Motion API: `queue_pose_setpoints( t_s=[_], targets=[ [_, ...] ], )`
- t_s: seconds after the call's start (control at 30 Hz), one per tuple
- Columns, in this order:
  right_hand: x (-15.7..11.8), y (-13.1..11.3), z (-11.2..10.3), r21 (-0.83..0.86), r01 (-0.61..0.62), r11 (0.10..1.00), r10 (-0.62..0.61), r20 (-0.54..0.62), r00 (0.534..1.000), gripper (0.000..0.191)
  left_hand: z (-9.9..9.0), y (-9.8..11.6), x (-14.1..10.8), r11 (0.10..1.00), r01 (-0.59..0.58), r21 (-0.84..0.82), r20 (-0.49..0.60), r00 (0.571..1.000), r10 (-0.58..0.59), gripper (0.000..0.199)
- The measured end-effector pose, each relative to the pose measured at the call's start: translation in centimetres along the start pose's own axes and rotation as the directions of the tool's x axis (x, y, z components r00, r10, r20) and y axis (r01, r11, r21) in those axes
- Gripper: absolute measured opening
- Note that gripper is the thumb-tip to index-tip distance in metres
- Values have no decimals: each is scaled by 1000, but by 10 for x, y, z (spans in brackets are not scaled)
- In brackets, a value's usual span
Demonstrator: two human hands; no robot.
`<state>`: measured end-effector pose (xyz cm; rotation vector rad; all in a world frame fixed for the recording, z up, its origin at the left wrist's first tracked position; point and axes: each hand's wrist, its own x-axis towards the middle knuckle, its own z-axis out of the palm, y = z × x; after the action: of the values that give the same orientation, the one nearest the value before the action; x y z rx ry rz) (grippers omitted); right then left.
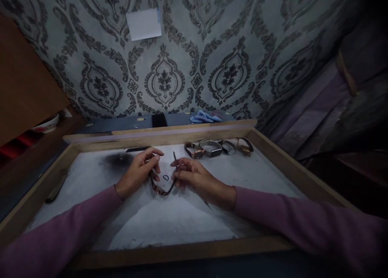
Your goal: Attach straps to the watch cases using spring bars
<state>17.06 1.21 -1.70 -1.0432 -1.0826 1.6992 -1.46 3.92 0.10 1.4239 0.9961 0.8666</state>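
A dark-strapped watch (pixel 160 191) hangs in a U shape between my two hands over the white bottom of a wooden-framed tray (pixel 169 245). My left hand (pixel 141 168) has its curled fingers around one strap end. My right hand (pixel 190 175) pinches the other strap, whose tip sticks up above the fingers. A small dark ring (pixel 165 178) lies on the white surface, seen between the hands. Beneath my right wrist, the thin dark tip of a tool (pixel 207 205) shows; the rest of it is hidden.
Several watches, among them a silver one (pixel 211 147), stand along the tray's back right. A dark tool (pixel 57 187) lies at the left. Behind the tray are a blue cloth (pixel 205 116) and a black object (pixel 159 120). A white card (pixel 144 24) is on the patterned wall.
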Motion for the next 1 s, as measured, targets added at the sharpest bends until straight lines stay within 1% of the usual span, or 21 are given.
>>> queue_pose_setpoints(
  t_s=[0.07,0.17,0.23,0.3,0.37,0.4,0.43,0.5,0.57,0.63,0.7,0.77,0.83,0.93,1.0],
  targets=[
    [1,-1,-2,17,-3,1000,4,-7,1000,27,-1,-1,0,999,17,50,42,999,-19,33],
    [4,-1,-5,34,-7,999,7,3,1000,26,-4,-4,2,990,-2,138,133,991,-17,34],
    [6,-1,-8,47,-9,999,8,6,1000,27,-6,-4,3,972,-60,227,192,981,16,36],
    [9,0,-10,60,-6,998,6,3,1000,29,-9,-1,3,921,-184,344,246,964,100,37],
    [10,1,-11,67,-3,998,3,-1,1000,31,-11,5,3,833,-333,442,327,925,196,37],
    [11,1,-11,69,-1,998,1,-5,1000,33,-12,8,2,798,-391,458,382,898,221,37],
    [11,1,-11,70,0,998,1,-10,1000,35,-13,11,1,775,-431,462,434,872,227,36],
    [11,1,-12,72,2,997,0,-23,1000,41,-15,15,-3,747,-478,463,526,826,203,29],
    [10,0,-12,75,7,997,-5,-33,999,46,-16,16,-7,707,-509,490,576,798,176,24],
    [9,-1,-12,77,12,997,-10,-34,999,51,-16,16,-12,655,-537,532,588,791,171,28],
    [8,-2,-12,72,17,997,-15,-27,1000,55,-16,14,-15,619,-556,555,592,787,176,21],
    [8,-2,-12,46,24,999,-23,-14,1000,55,-17,12,-17,619,-562,549,596,782,182,14],
    [9,-2,-12,9,29,1000,-29,-1,1000,50,-18,9,-16,643,-555,528,591,784,192,16],
    [11,-1,-12,-36,36,999,-35,12,999,35,-20,7,-14,679,-512,526,528,822,211,20],
    [13,-1,-12,-72,50,996,-49,13,999,28,-20,7,-14,670,-497,551,484,845,228,24]
  ],
)
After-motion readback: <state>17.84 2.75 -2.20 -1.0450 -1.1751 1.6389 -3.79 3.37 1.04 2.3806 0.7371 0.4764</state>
